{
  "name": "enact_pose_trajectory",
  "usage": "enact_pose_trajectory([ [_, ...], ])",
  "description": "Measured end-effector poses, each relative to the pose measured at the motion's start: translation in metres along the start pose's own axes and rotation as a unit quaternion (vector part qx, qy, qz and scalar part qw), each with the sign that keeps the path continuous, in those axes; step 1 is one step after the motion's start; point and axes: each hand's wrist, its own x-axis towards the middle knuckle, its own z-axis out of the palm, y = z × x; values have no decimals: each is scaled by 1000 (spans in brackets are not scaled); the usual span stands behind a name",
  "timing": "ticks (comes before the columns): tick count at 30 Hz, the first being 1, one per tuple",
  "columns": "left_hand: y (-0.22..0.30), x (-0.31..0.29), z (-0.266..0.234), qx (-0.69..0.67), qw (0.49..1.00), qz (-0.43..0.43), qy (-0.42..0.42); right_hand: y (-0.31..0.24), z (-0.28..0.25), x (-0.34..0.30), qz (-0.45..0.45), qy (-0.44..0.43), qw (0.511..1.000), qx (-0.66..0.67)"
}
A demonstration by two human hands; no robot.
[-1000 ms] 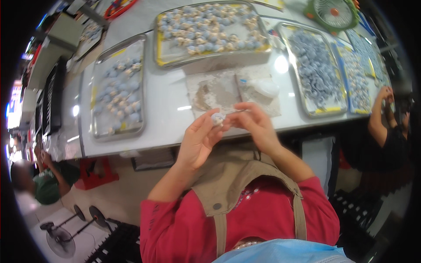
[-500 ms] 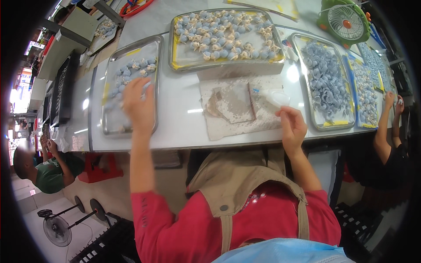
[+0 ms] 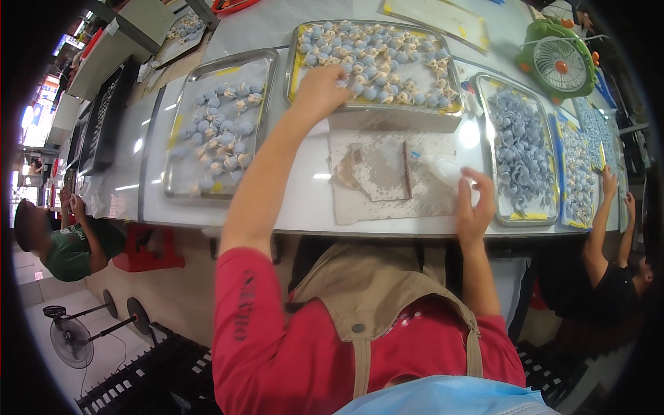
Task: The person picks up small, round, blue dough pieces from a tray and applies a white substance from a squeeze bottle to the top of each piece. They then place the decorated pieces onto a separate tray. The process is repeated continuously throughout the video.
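Observing 2 hands | left hand (image 3: 321, 90) is hovering over tray (image 3: 408, 110), grip: I cannot tell | blue-and-cream pieces (image 3: 391, 59) are lying inside | right hand (image 3: 476, 204) is curling loosely, contents unclear

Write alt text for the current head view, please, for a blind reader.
A person's left hand is over the middle tray of small blue-and-cream figures; the right hand is beside a stained board on a white table. A tray of similar figures lies left, a tray of blue-grey pieces right.
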Motion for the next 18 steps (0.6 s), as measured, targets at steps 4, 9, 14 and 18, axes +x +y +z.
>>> enact_pose_trajectory([
  [4, 38, -61, -14, -497, 856, -110, 95, -1, 2, 13, 32, -73, 993, -90],
  [9, 91, -169, 0, -729, 638, -247, 12, -12, 1, 16, 50, -128, 987, -85],
  [14, 114, -217, 20, -756, 522, -361, -162, -11, 6, 8, 64, -122, 989, -61],
  [18, 107, -224, 36, -779, 505, -338, -154, -19, 0, -3, 191, -105, 967, 128],
])
